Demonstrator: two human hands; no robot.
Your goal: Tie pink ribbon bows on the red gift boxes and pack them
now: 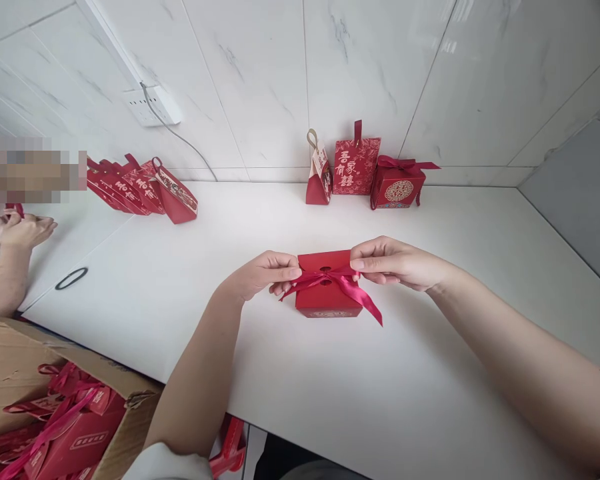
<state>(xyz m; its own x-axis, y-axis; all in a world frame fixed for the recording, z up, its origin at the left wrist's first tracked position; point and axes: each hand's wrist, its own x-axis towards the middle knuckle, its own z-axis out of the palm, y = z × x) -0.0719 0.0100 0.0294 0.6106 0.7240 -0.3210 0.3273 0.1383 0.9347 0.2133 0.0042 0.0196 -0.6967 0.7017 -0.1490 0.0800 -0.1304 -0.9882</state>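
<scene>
The red box [329,309] sits on the near-middle of the desk [300,380], directly between the person's hands, so both reach it from the sides without crossing. Its pink ribbon [363,303] is gathered in a knot over the round cut-out in the top, one tail hanging down the near right side.

The left hand [269,273] is closed in a pinch, thumb against fingers, on the ribbon at the box's left edge; the right hand [389,263] pinches it likewise at the right edge. Gripping opposite sides probably keeps the pull even, so the knot stays centred and the box does not slide.

Three finished-looking packs [357,175] stand at the far side by the wall [260,87], apparently set back to leave working room. More packs [135,190] lean together in a row at far left, perhaps to save space.

At near left, a carton [10,350] beside the desk holds a heap of red boxes and ribbons. Beyond it, a co-worker's hands [27,231] are close to something red, partly hidden.
</scene>
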